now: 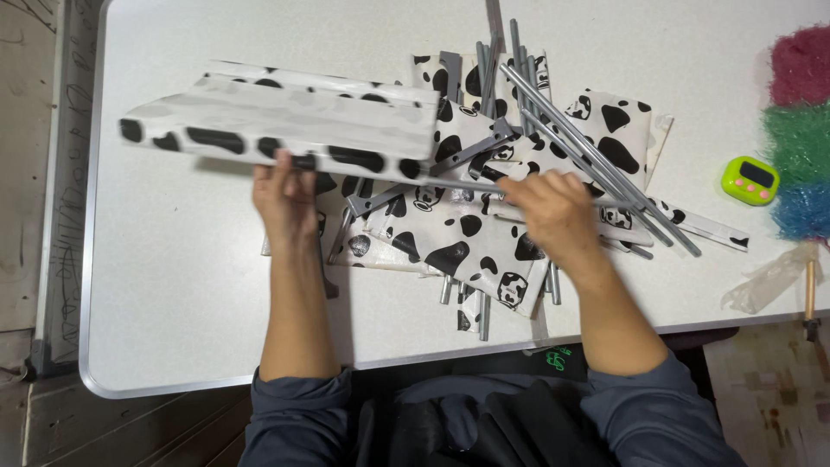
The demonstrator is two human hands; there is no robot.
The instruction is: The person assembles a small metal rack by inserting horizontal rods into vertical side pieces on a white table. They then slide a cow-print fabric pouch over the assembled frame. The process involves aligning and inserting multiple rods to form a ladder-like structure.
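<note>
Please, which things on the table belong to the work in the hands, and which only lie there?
In use: left hand, cow-print panel, right hand, grey rods, cow-print cloth.
Lying about: green timer, colourful duster, plastic wrap.

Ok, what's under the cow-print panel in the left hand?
Under the cow-print panel: bare table and the heap's edge of grey rods. Anything directly beneath is covered.

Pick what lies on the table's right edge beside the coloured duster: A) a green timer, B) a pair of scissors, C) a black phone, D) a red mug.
A: a small green timer with a dark screen sits on the table just left of the duster.
</note>
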